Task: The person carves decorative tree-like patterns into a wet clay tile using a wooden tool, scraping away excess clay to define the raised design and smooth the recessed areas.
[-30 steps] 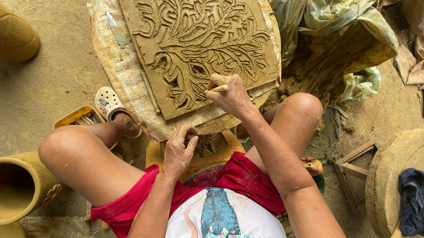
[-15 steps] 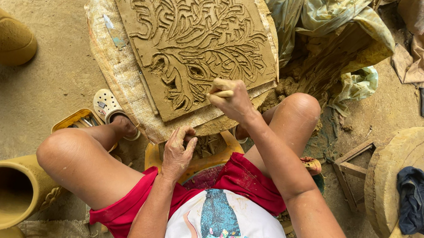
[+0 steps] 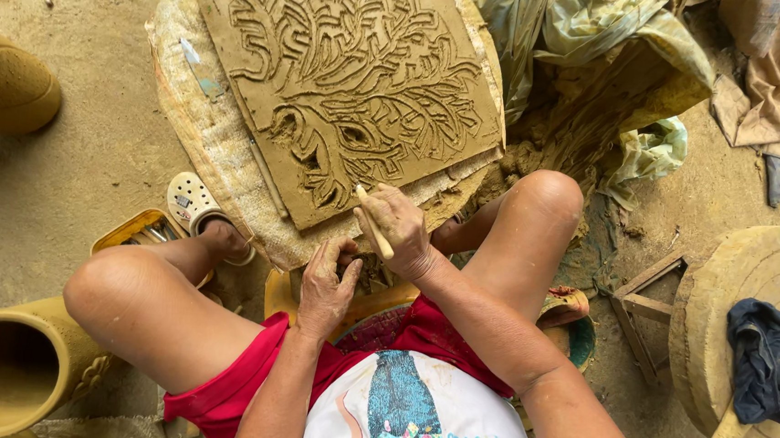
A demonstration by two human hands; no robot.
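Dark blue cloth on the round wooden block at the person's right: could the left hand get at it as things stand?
Probably not. The left hand rests at the work table's near edge, and the right hand holding the carving stick and the raised right knee lie between it and the dark blue cloth.

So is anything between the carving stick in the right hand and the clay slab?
Nothing visible. The right hand holds the stick with its tip at the near edge of the clay slab; the left hand rests lower, off to the side.
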